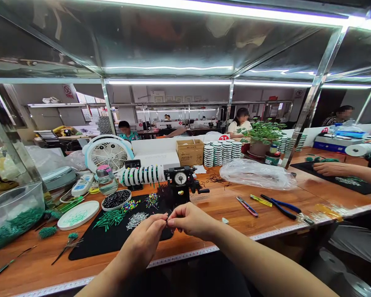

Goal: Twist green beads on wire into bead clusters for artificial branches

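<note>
Your left hand and right hand meet in a narrow fingertip pinch near the right edge of the black mat, around a small piece too tiny to identify. Bare wood separates your right forearm from the utility knife; a ruler strip lines the front edge. The cardboard box bears Chinese characters; a distant red disc reads "14".

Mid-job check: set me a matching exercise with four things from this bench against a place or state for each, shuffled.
1. Bowl
2. Plate
3. Pliers
4. Right hand

A. On the table, right of the mat
B. Fingertips close to those of the left hand
C. Full of black pieces
D. Holding loose green bits

Pairs: 1-C, 2-D, 3-A, 4-B
</note>
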Demonstrator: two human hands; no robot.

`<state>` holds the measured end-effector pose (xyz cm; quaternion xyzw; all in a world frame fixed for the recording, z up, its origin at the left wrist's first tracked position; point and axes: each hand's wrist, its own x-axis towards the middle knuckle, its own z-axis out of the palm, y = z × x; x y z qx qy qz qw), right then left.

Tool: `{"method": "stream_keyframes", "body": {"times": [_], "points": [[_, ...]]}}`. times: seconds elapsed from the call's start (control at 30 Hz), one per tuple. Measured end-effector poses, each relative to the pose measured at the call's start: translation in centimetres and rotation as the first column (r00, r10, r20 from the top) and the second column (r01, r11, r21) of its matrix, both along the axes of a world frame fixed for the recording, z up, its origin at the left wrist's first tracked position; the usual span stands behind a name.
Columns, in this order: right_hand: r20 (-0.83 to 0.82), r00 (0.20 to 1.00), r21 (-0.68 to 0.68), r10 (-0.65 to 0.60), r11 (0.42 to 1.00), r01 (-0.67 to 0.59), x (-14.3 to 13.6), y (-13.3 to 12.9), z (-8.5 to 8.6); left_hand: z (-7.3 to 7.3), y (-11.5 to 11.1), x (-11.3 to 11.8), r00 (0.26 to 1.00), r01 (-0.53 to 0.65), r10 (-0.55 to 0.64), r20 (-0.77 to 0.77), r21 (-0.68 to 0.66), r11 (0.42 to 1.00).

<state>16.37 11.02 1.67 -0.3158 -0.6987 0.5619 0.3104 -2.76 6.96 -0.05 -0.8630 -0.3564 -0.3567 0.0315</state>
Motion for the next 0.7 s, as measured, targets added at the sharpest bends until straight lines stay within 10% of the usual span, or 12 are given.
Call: {"method": "stream_keyframes", "body": {"times": [0.1, 0.2, 0.27, 0.53, 0.7], "points": [[0.065, 0.987, 0.395, -0.149, 0.912, 0.111, -0.1, -1.0, -0.6, 0.7, -0.7, 1.3, 0.954, 0.008, 0.133, 0.267, -0.468, 0.884], [0.079, 0.97, 0.691, -0.23, 0.714, 0.113, 0.0, -1.8, -1.5, 1.3, -0.9, 2.0, 0.803, 0.261, 0.35, 0.482, -0.813, 0.52], [0.063, 0.97, 0.726, -0.237, 0.678, 0.118, 0.0, -2.1, -2.0, 1.4, -0.9, 2.2, 0.72, 0.381, 0.437, 0.54, -0.833, 0.401], [0.03, 0.964, 0.592, -0.264, 0.782, 0.195, -0.3, -2.6, -2.0, 0.7, -1.5, 2.5, 0.774, 0.21, 0.378, 0.508, -0.769, 0.604], [-0.091, 0.956, 0.29, -0.278, 0.911, 0.292, -0.1, -2.6, -2.0, -0.1, -1.4, 3.1, 0.549, 0.481, 0.472, 0.69, -0.722, 0.497]]}}
